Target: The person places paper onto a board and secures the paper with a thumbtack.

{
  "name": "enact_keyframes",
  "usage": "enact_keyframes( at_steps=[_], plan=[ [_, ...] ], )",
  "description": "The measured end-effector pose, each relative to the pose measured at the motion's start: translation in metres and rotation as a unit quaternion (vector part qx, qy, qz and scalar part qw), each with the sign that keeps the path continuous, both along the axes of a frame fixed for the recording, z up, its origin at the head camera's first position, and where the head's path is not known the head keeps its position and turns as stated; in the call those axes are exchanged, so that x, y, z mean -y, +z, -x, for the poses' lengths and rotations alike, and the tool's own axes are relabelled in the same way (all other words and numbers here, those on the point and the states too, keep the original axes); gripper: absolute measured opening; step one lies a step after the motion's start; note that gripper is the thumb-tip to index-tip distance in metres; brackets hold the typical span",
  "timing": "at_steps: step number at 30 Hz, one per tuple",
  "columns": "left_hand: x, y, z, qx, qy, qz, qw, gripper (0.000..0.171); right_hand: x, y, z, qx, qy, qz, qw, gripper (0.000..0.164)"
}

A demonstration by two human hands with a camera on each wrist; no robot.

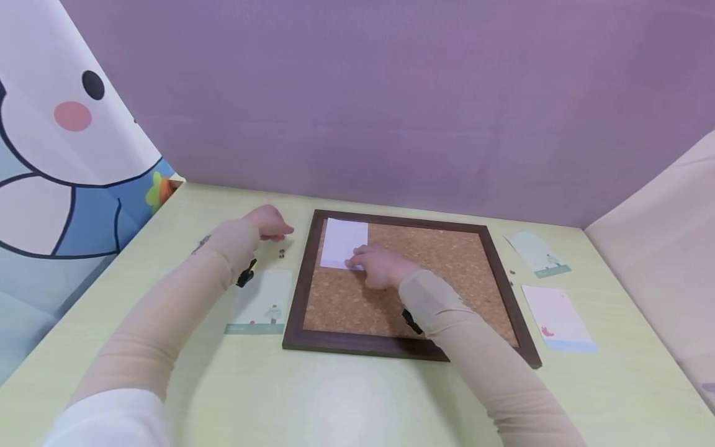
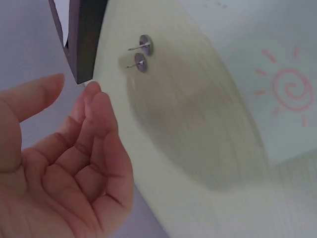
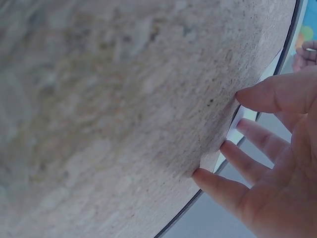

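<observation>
A dark-framed cork board (image 1: 424, 279) lies flat on the table, with a white sheet of paper (image 1: 343, 239) in its upper left corner. Fingers of my right hand (image 1: 382, 266) touch the sheet's lower right part and the cork; in the right wrist view that hand (image 3: 277, 163) has its fingers spread. My left hand (image 1: 268, 223) hovers left of the frame, holding nothing. Two metal thumbtacks (image 2: 142, 52) lie on the table close to its fingertips, their pins pointing sideways. In the left wrist view the left hand's fingers (image 2: 111, 148) bend loosely, apart from the thumb.
A decorated paper sheet (image 1: 259, 304) lies left of the board, under the left wrist. Two more sheets, an upper one (image 1: 537, 253) and a lower one (image 1: 558, 318), lie to the right. Small tacks (image 1: 511, 277) sit beside the right frame. A purple curtain (image 1: 357, 112) hangs behind the table.
</observation>
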State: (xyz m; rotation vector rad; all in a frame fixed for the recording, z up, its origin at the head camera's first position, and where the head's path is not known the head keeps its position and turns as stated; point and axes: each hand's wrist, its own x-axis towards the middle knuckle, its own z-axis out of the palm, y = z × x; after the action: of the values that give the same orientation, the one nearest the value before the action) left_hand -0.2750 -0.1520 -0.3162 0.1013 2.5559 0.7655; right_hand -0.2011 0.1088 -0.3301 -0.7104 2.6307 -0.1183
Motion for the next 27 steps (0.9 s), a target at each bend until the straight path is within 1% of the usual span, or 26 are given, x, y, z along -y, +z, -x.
enact_keyframes(
  at_steps=[3,9,13,16,19,27],
  plan=[
    [0.001,-0.004,0.001,0.004,-0.019,0.016,0.9997,0.029,0.0,0.0,0.0,0.0,-0.002,-0.001,1.0,0.06],
    [0.0,-0.013,0.002,0.006,-0.058,0.047,0.9972,0.041,0.001,0.0,0.0,-0.005,-0.002,0.001,1.0,0.061],
    [-0.001,-0.019,0.001,-0.022,-0.08,0.092,0.9922,0.045,0.001,-0.002,-0.001,-0.01,0.002,0.002,1.0,0.06],
    [-0.001,-0.022,-0.001,-0.033,-0.08,0.115,0.9896,0.044,0.001,-0.002,-0.001,-0.02,0.006,0.004,1.0,0.06],
    [-0.002,-0.024,-0.004,-0.028,-0.07,0.117,0.9903,0.041,0.002,-0.003,-0.001,-0.027,0.01,0.001,1.0,0.059],
    [-0.006,-0.016,-0.013,-0.032,-0.047,0.132,0.9896,0.043,0.003,-0.002,-0.001,-0.03,0.008,0.0,1.0,0.059]
  ],
)
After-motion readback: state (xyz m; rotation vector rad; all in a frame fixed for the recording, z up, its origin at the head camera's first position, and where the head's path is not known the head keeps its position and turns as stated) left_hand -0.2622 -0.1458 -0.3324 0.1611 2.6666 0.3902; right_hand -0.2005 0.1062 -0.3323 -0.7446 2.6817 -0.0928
